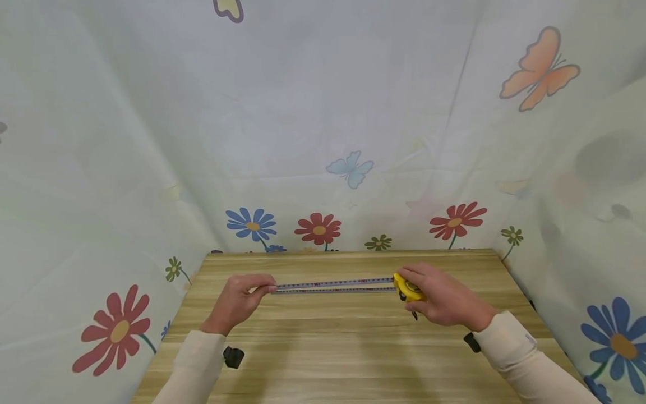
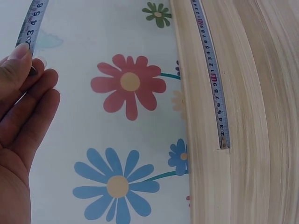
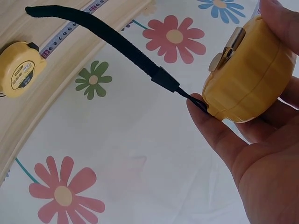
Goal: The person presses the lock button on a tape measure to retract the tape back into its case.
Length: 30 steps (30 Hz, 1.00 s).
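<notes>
Left grip (image 1: 239, 301) pinches the end of the blade (image 1: 333, 282) at 9 o'clock, right grip (image 1: 446, 295) clamped on yellow case (image 1: 407, 287) at 3, presumably keeping it straight near second tape (image 3: 21, 70) on table (image 1: 333, 348).

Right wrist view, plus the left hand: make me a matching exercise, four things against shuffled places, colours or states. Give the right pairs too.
Things
1. Nearer tape measure
2. Farther tape measure
3. Strap
4. Left hand

Places, colours, states
A. Black
B. Pinching the end of a blade
C. In the grip of the right hand
D. Lying on the wooden table

Right pairs: 1-C, 2-D, 3-A, 4-B
</notes>
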Motion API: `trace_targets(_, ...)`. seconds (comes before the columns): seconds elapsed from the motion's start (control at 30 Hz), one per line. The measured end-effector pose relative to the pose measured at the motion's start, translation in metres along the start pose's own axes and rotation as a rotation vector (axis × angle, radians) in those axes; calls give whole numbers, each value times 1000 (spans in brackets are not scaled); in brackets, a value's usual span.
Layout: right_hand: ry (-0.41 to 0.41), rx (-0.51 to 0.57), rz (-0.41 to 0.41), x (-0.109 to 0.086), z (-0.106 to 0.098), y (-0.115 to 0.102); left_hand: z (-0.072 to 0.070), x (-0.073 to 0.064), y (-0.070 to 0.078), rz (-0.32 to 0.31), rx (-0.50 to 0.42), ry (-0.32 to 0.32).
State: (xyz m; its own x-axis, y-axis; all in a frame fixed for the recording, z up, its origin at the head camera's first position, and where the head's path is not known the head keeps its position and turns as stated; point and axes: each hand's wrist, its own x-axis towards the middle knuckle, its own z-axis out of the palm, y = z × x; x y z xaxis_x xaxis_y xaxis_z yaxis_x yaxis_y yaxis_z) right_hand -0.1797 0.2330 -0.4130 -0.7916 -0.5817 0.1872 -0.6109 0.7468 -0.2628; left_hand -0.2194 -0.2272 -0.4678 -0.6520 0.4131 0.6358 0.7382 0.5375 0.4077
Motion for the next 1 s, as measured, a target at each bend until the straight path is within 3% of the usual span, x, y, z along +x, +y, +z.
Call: trace_targets(1.0,-11,20,-3,4,0,0,1,4,5,-12,18,-12)
